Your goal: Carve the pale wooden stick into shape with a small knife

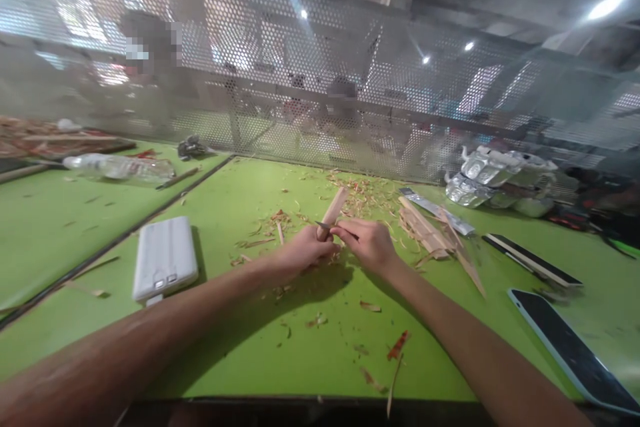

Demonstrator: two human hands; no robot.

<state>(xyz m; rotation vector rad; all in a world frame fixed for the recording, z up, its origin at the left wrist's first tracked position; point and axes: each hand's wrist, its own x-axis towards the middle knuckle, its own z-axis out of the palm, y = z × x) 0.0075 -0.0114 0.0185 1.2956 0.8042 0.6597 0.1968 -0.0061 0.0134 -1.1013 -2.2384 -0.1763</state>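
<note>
Fingers [320, 248] of the left hand [305, 252] grip a wooden stick [334, 208]; the right hand [369, 243] holds a small blade [324, 225] against it.
Above the green counter [300, 347], a slip off the wood could nick the left fingers, which sit close.

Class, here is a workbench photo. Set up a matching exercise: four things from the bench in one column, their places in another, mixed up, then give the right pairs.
Things:
1. wooden stick
2. power bank
3. phone
4. plastic bottle

Places:
A. near right corner of the bench
B. lying on the far left
C. held in the left hand
D. left of the left forearm

Pairs: 1-C, 2-D, 3-A, 4-B
</note>
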